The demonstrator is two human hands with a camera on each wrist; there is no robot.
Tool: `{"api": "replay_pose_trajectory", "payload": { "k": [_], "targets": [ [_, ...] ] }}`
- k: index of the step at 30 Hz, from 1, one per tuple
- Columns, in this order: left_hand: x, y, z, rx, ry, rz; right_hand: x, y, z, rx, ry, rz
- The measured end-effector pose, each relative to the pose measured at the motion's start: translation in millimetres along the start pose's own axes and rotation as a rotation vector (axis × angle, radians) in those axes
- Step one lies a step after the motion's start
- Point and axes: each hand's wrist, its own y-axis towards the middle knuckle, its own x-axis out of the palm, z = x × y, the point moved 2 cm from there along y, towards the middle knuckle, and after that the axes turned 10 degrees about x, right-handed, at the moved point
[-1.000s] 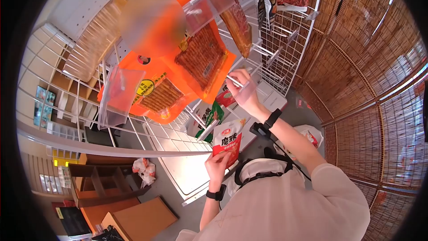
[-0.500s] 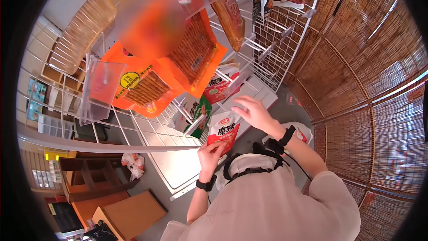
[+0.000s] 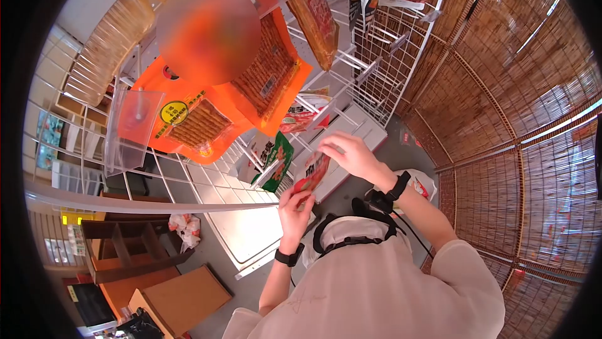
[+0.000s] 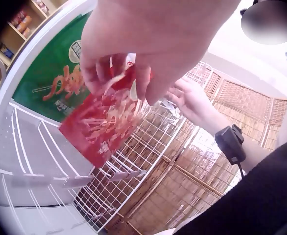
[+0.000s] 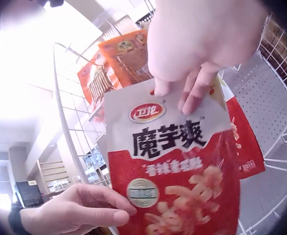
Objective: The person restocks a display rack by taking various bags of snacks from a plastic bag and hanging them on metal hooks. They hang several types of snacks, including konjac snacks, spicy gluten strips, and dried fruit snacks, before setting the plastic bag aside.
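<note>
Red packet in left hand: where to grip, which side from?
I'd pinch the red packet at its pale top edge, coming from the side of the right hand. It's a flat pouch, so the edge should suit a pinch, and the left hand holds it lower down.

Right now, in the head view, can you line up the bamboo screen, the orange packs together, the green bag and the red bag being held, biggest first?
1. Screen
2. Orange packs
3. Green bag and red bag: too alike to rank, both partly covered.
</note>
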Motion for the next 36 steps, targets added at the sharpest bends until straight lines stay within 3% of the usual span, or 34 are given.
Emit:
{"api": "replay_pose_trajectory", "payload": {
  "k": [2, 12, 20, 24, 30, 36],
  "targets": [
    [-2.6, -4.5, -12.0, -0.009, 0.080, 0.014, -2.6, 9.3, -12.2, -0.113, 0.002, 0.185],
    [-8.3, -20.7, -19.1, -0.141, 0.134, 0.004, 9.3, 33.6, 27.8, -0.235, -0.082, 0.297],
    [-8.7, -29.3, -19.5, -0.116, 0.129, 0.018, 12.1, 20.1, 33.7, -0.292, -0.060, 0.506],
    [-12.5, -31.4, -19.4, -0.175, 0.083, 0.023, 12.0, 14.1, 32.5, -0.202, -0.068, 0.502],
    [-13.6, -35.9, -28.1, -0.110, 0.126, 0.003, 13.4, 39.4, 22.7, -0.336, -0.042, 0.524],
    [-14.6, -37.0, -28.7, -0.103, 0.121, -0.008, 9.9, 52.7, 9.8, -0.205, -0.049, 0.503]
  ]
}}
